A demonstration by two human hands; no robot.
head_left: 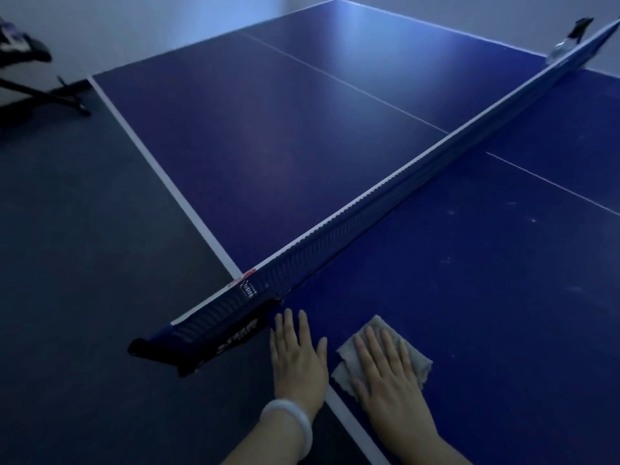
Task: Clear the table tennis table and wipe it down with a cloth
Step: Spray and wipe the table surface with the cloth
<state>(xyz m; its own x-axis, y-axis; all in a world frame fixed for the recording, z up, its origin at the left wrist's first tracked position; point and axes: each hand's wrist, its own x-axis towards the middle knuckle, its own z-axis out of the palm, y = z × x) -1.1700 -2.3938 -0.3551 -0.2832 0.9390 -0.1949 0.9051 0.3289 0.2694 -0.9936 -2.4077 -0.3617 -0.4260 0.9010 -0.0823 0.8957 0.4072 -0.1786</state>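
Note:
A blue table tennis table (469,263) with white lines fills the view. Its net (369,203) runs diagonally from the lower left to the upper right. A small grey cloth (412,357) lies on the near half by the table's side edge. My right hand (385,370) presses flat on the cloth with straight fingers. My left hand (297,357), with a pale bangle on its wrist, rests flat on the table's edge just left of the cloth, close to the net post (201,333). Faint white marks dot the surface to the right.
Dark grey floor (84,263) lies left of the table. A black stand with gear on it (30,62) sits at the far left by the wall. A small object (570,38) is clamped at the net's far end.

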